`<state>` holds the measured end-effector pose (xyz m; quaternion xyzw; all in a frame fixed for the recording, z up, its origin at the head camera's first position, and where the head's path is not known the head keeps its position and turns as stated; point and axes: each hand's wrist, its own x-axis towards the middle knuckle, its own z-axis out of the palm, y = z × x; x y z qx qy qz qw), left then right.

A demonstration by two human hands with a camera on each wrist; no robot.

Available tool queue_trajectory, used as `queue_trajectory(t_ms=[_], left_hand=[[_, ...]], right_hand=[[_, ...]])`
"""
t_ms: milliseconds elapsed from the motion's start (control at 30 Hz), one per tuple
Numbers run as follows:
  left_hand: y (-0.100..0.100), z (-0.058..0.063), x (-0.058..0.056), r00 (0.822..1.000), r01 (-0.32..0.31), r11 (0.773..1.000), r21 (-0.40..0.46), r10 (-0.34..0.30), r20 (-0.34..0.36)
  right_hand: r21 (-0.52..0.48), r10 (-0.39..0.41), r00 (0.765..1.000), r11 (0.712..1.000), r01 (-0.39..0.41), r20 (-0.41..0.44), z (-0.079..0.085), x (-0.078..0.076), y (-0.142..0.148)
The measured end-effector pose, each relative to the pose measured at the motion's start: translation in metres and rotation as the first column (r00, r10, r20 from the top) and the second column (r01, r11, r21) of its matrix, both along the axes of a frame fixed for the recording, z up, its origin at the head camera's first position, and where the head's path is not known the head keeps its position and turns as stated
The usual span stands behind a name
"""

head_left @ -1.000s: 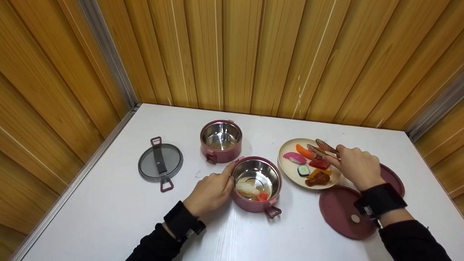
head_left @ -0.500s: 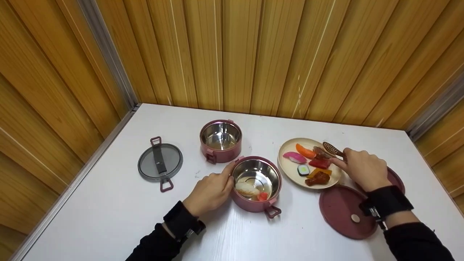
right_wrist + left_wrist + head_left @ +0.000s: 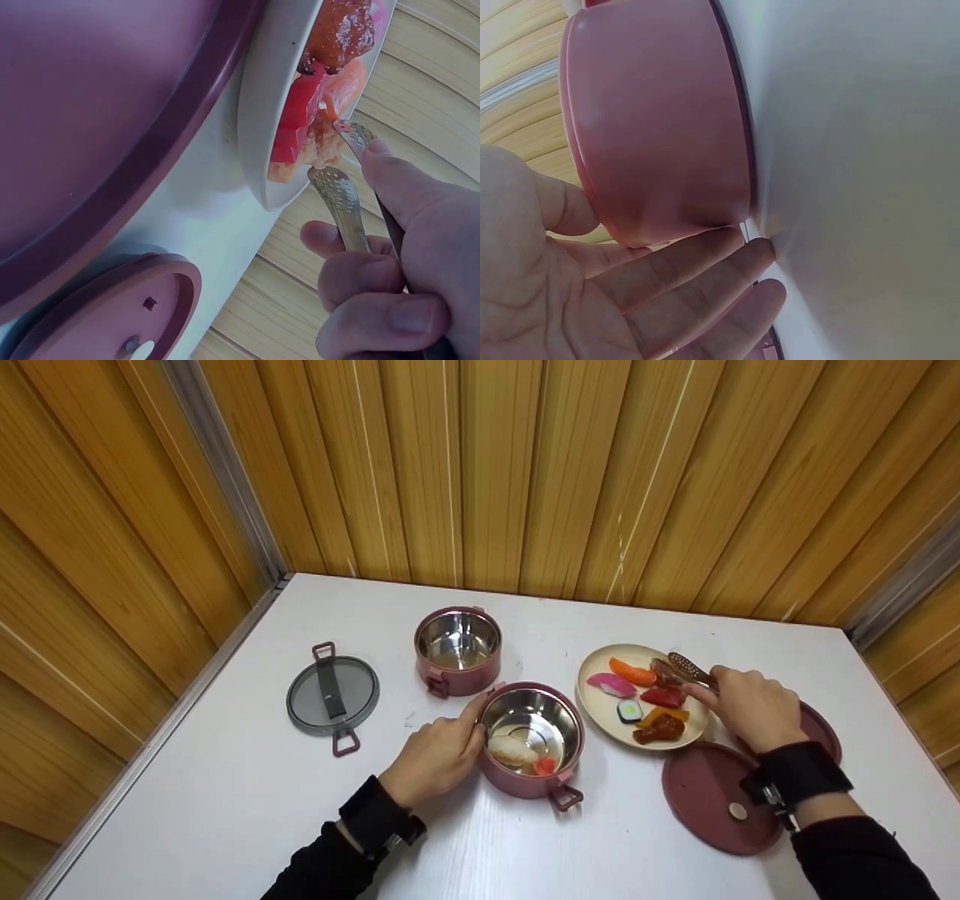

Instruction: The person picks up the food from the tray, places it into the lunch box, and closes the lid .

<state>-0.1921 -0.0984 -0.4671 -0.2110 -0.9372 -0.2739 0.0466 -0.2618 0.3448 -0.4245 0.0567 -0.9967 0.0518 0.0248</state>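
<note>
My left hand steadies a pink lunch-box bowl with a steel inside. In the left wrist view its fingers lie nearly straight against the bowl's wall, the thumb near the rim. Inside the bowl are a pale, browned piece of food and a small red piece. My right hand grips metal tongs with perforated tips. The tips stand apart at a golden-brown crumbed piece on the cream plate. Whether they press on it I cannot tell.
The plate also bears orange and pink sushi pieces, a sushi roll, a red piece and a glazed brown piece. Elsewhere stand a second steel-lined bowl, a grey clip lid and two maroon lids, partly under the right arm.
My right hand has moved slightly right with the tongs, and one tong tip has come down over the far side of the plate. The left hand and bowl have stayed put.
</note>
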Motion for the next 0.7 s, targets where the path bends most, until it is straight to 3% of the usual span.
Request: queue_trajectory(t_ms=[700], left_hand=[[0.0007, -0.0001, 0.0001, 1.0, -0.004, 1.0, 0.005, 0.004, -0.01]], right_hand=[[-0.029, 0.003, 1.0, 1.0, -0.003, 0.012, -0.0005, 0.0025, 0.0065]])
